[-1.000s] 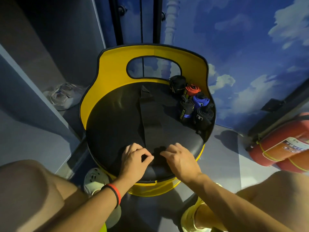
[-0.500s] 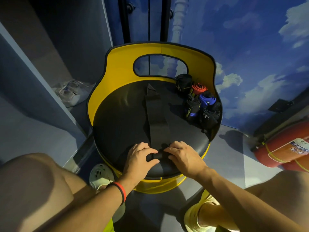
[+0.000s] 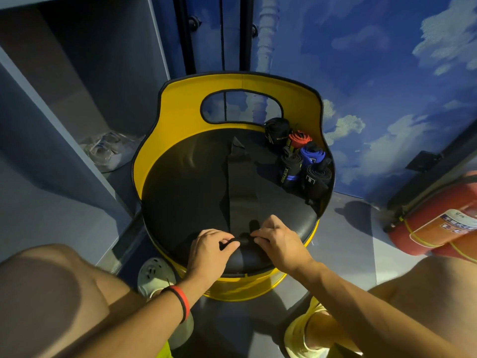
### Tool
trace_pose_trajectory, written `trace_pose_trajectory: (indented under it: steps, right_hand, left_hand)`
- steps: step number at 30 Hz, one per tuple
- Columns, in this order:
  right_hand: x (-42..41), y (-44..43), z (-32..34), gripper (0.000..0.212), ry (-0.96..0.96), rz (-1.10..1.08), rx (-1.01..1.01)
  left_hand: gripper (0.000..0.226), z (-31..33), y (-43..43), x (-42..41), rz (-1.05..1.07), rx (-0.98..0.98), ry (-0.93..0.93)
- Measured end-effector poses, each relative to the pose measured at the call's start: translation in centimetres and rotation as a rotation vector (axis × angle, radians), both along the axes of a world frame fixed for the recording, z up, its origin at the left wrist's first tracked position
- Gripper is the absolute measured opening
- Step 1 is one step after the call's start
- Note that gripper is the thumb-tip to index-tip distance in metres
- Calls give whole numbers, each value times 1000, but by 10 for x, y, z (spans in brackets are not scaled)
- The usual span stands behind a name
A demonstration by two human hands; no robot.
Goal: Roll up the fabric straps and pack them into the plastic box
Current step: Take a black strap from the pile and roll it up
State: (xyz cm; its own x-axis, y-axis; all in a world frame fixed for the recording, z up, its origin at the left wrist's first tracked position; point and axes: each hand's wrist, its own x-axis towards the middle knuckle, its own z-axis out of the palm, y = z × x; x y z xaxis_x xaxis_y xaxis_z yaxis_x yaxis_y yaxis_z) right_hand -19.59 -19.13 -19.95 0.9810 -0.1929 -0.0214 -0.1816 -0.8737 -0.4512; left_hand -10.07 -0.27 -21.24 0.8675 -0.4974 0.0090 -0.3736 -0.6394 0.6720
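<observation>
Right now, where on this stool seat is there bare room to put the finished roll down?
The left half of the black seat, between the yellow backrest and the flat black strap, is bare. A smaller patch lies between the strap and the rolled straps. The back right corner is crowded, and both hands fill the near edge.

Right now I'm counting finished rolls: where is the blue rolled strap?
In the head view, the blue rolled strap sits at the seat's far right, against the yellow backrest, between the red roll and a black roll.
</observation>
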Motion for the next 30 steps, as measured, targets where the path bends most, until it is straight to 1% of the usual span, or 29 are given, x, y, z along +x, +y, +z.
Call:
trace_pose_trajectory:
  steps: [2, 4, 6, 7, 9, 10, 13, 16, 19, 21, 23, 25, 26, 30]
  right_hand:
    - [0, 2, -2, 28, -43, 8, -36]
    - [0, 3, -4, 20, -89, 15, -73]
    - [-2, 2, -7, 18, -125, 27, -105]
    - [-3, 1, -10, 22, -126, 46, -114]
    - [-5, -1, -15, 40, -94, 85, -137]
    - [-5, -2, -17, 45, -80, 79, -146]
    - [0, -3, -19, 44, -84, 26, -193]
    - [5, -3, -17, 42, -88, 33, -270]
    - [9, -4, -18, 40, -104, 15, -355]
    - [11, -4, -19, 39, -89, -5, -378]
    - [12, -5, -17, 36, -75, -13, -343]
    - [13, -6, -14, 27, -68, -14, -283]
    - [13, -6, -12, 25, -59, -19, -260]
    - [10, -2, -9, 29, -17, -60, -173]
  left_hand:
    - [21, 2, -3, 1, 7, 51, -6]
    - [21, 6, -7, 3, 29, 98, 1]
    - [18, 8, -10, 5, 63, 83, 23]
    - [17, 8, -10, 6, 80, 61, 43]
    - [15, 7, -11, 9, 106, 34, 68]
    - [15, 7, -12, 11, 112, 34, 65]
    - [12, 8, -14, 13, 101, 37, 9]
    - [13, 9, -14, 11, 76, -6, -34]
    - [22, 8, -12, 10, 4, -1, -101]
    - [31, 8, -11, 10, -32, 43, -93]
    - [33, 9, -10, 14, -21, 78, -36]
    - [33, 11, -9, 16, 7, 107, 12]
    - [33, 12, -9, 16, 17, 126, 16]
    - [41, 18, -10, 12, 3, 213, -36]
